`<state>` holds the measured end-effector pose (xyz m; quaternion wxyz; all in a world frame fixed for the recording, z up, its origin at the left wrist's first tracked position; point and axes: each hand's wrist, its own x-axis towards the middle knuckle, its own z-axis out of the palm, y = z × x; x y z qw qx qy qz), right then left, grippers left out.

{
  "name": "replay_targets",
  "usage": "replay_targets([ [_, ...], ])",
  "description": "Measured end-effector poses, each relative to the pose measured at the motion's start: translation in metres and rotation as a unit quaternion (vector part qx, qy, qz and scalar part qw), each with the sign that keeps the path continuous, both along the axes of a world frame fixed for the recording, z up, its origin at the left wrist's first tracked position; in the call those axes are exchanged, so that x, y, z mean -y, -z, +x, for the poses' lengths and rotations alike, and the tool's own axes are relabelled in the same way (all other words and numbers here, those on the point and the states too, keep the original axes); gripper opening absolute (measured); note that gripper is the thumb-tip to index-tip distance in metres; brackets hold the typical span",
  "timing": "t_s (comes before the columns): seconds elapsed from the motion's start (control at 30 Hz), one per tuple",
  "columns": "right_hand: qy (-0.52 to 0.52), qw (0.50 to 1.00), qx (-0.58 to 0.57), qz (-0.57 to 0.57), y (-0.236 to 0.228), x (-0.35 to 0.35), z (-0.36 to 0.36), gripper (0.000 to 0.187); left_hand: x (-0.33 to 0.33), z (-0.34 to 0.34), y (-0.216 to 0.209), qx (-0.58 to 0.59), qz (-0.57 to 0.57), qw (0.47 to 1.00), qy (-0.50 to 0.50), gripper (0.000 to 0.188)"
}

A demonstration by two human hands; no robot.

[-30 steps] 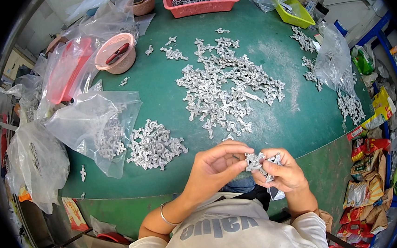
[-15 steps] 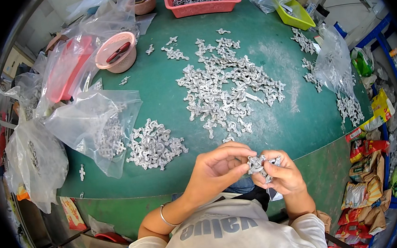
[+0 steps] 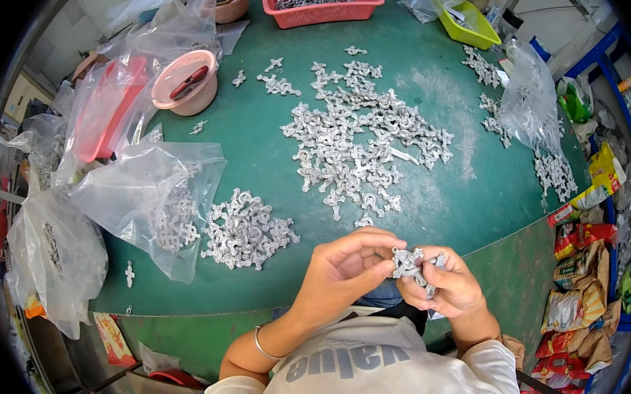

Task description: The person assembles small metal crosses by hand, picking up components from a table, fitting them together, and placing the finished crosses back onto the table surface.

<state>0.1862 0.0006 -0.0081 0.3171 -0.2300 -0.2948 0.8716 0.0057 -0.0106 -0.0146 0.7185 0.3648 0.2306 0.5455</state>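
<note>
Several small grey metal castings with ringed ends are between my two hands, just past the table's near edge. My left hand pinches the end of one casting between thumb and forefinger. In my right hand, curled fingers and thumb hold the castings, partly covering them. Beyond my hands, a broad scatter of like castings lies on the green table. A denser heap of castings is to the left of my left hand.
A clear plastic bag with castings lies at the left. Behind it stands a pink bowl holding a red-handled tool. Farther back are a red tray of parts and a yellow-green basket. Another plastic bag is at right.
The castings in my right hand have shifted and turned slightly, and my right thumb has moved a little. My left hand stays nearly in place.
</note>
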Motion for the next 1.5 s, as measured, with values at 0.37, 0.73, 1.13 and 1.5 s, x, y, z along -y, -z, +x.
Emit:
replay_targets([
  [0.37, -0.004, 1.000, -0.004, -0.010, 0.001, 0.002, -0.002, 0.033, 0.001, -0.002, 0.001, 0.013, -0.013, 1.000, 0.008, 0.022],
  [0.73, -0.007, 1.000, -0.005, -0.030, 0.002, 0.002, -0.003, 0.033, 0.002, -0.002, -0.001, 0.003, -0.038, 0.999, 0.002, 0.018],
  [1.13, 0.027, 0.999, 0.029, 0.030, 0.006, 0.004, -0.002, 0.025, 0.002, 0.002, 0.002, -0.068, 0.006, 0.995, -0.071, 0.023],
  [1.5, 0.224, 0.755, 0.387, 0.479, -0.005, 0.009, -0.009, 0.023, 0.007, 0.000, 0.007, -0.068, 0.026, 0.997, -0.037, 0.025],
])
